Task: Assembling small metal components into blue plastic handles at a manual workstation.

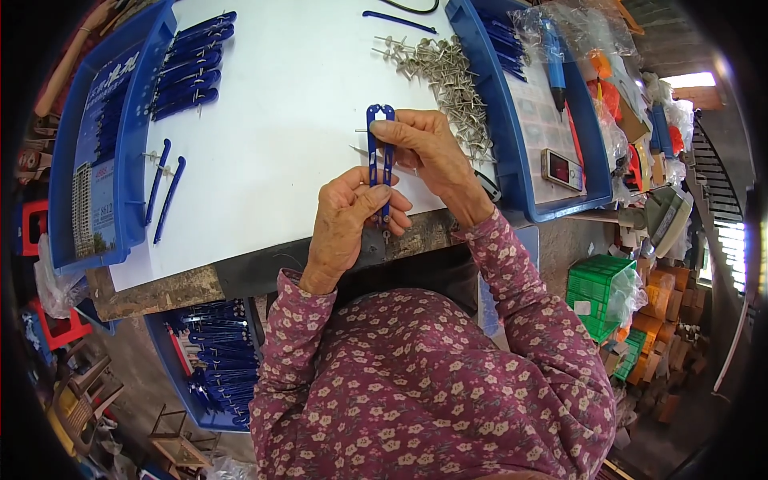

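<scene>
Over the front edge of the white worktop, I hold a slim blue tool with two side-by-side arms [373, 152], its exact kind unclear. My left hand [348, 212] pinches its lower part between thumb and fingers. My right hand [436, 156] is closed on its upper part, the thumb pressed across one arm. A thin metal pin sticks out to the left near the right thumb. Just right of my hands lies a heap of small metal pins with flat heads [440, 68]. Two separate blue arms with pins [170, 192] lie at the left.
Blue trays stand left [132, 160] and right [508, 128]; the right one contains a blue power screwdriver [554, 64] and a small grey device [562, 170]. Several blue pieces [192, 68] lie stacked beside the left tray. Below the table sits another tray of blue pieces [220, 352].
</scene>
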The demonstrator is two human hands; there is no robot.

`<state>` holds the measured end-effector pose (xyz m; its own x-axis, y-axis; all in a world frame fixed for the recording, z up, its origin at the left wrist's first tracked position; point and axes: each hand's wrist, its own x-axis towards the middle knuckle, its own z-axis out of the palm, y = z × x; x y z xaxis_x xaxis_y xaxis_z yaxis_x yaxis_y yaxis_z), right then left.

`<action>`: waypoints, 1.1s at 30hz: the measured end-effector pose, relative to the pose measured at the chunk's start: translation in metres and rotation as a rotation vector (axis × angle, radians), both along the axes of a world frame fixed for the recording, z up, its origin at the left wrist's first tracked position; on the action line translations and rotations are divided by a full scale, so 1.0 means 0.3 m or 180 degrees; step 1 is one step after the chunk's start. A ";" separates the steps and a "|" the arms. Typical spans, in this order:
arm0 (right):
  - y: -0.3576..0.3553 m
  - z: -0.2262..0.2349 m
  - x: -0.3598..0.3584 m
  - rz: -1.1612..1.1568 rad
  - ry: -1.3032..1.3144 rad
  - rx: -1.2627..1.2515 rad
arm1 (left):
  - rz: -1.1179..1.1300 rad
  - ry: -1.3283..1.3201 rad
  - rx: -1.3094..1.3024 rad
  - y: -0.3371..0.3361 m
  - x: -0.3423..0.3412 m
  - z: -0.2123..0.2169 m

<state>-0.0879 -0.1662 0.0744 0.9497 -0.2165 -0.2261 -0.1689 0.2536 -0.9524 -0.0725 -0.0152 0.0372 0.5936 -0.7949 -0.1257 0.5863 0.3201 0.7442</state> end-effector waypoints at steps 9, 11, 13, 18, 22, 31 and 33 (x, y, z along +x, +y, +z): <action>0.013 -0.029 0.010 -0.0122 0.0027 -0.0171 | 0.0053 0.0102 -0.0015 0.003 0.001 -0.018; -0.010 -0.052 0.003 0.0060 0.0079 -0.0099 | 0.0072 0.0090 -0.0001 0.002 0.003 -0.019; -0.020 -0.059 0.005 0.0252 0.0129 -0.0021 | 0.0045 0.0049 -0.0028 0.004 0.005 -0.020; -0.009 -0.063 0.022 0.0250 -0.0025 -0.0091 | 0.0116 0.0050 0.0001 0.009 0.003 -0.027; -0.002 -0.052 0.033 0.0210 -0.0163 -0.0351 | 0.0122 0.0045 -0.0021 0.010 0.005 -0.025; 0.007 -0.035 0.045 0.0429 -0.0066 -0.0983 | 0.0235 0.0168 -0.0110 0.015 0.016 -0.028; 0.015 -0.035 0.049 0.0421 -0.0044 -0.0963 | 0.0254 0.0155 -0.0104 0.018 0.012 -0.031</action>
<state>-0.0733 -0.1618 0.0640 0.9767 -0.1464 -0.1571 -0.1679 -0.0645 -0.9837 -0.0688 -0.0097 0.0278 0.6489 -0.7496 -0.1308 0.5932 0.3907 0.7039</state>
